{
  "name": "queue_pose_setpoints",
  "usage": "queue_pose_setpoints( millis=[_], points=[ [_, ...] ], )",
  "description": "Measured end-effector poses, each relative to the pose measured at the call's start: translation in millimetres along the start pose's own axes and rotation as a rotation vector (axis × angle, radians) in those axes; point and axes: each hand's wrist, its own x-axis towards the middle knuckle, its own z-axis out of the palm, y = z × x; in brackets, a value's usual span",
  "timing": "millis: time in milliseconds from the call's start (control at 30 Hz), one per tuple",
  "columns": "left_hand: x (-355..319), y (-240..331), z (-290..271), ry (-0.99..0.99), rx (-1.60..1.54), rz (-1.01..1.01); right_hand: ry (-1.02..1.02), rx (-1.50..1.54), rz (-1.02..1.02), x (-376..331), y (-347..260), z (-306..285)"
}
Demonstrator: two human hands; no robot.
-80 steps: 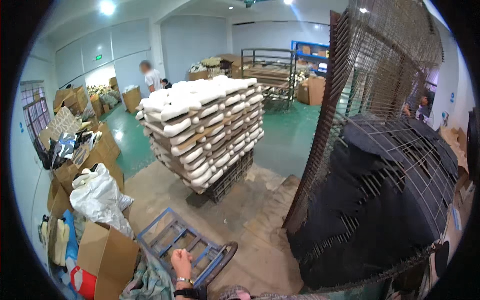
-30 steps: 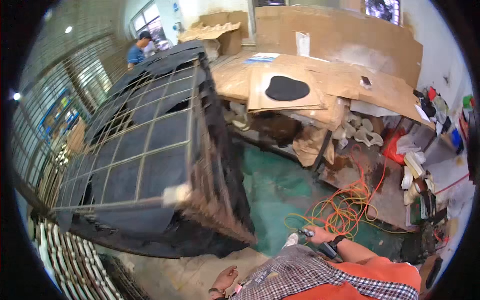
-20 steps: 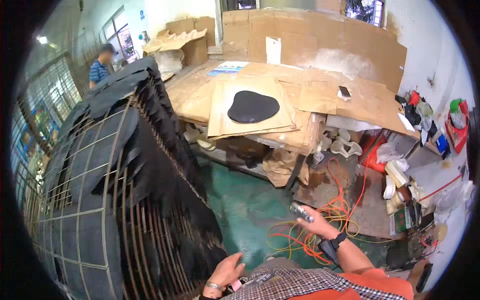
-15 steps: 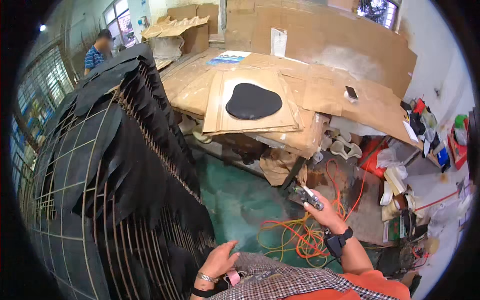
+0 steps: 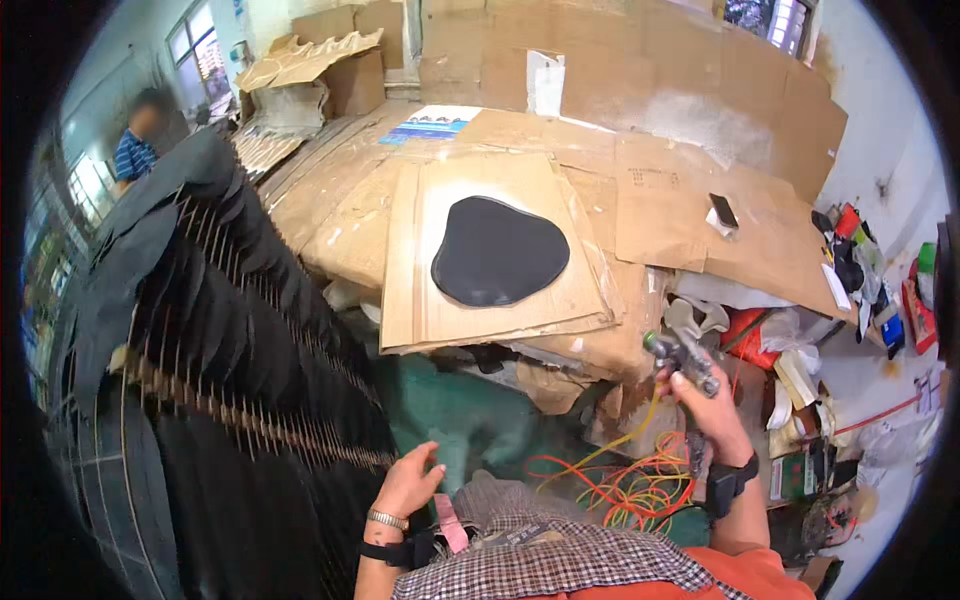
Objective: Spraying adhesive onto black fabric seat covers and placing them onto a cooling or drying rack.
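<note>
My right hand [image 5: 706, 408] grips a small spray gun [image 5: 682, 362], held up at the right of the table's front edge; a yellow hose [image 5: 637, 432] runs down from it. My left hand [image 5: 410, 482] hangs in front of my checked apron, fingers apart and holding nothing. Ahead of me, a black rounded sheet piece [image 5: 500, 252] lies flat on a cardboard panel [image 5: 405, 290], whitish in places around the piece. Neither hand touches the piece or the panel.
On my left stands a wire rack [image 5: 215, 400] hung with many black sheets. Coiled orange and yellow hoses [image 5: 625, 485] lie on the floor. A phone [image 5: 722, 211] rests on the cardboard-covered table [image 5: 330, 215]. Bags and clutter [image 5: 790, 370] line the right. A person [image 5: 135, 155] stands beyond the rack.
I have come closer to the table, and the black piece looks larger. My right hand has raised the spray gun toward the table edge. My left hand has risen slightly.
</note>
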Motion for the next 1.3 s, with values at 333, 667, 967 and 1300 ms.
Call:
queue_pose_setpoints(
  millis=[333, 667, 967, 1300],
  points=[
    [113.2, -6.1, -43.6, -0.024, 0.093, -0.052, -0.114, -0.019, 0.118, 53.3, -45.0, 13.7],
    [172.5, 1.5, -38.2, -0.068, 0.079, -0.067, 0.158, -0.146, 0.124, 77.9, -66.7, -18.3],
    [192.1, 10.1, -29.9, -0.035, 0.083, -0.056, -0.121, 0.054, 0.213, 98.4, -72.2, 11.6],
    [181.6, -12.2, -33.6, -0.008, 0.043, -0.134, 0.263, -0.111, 0.124, 89.2, -62.6, -26.2]
  ],
)
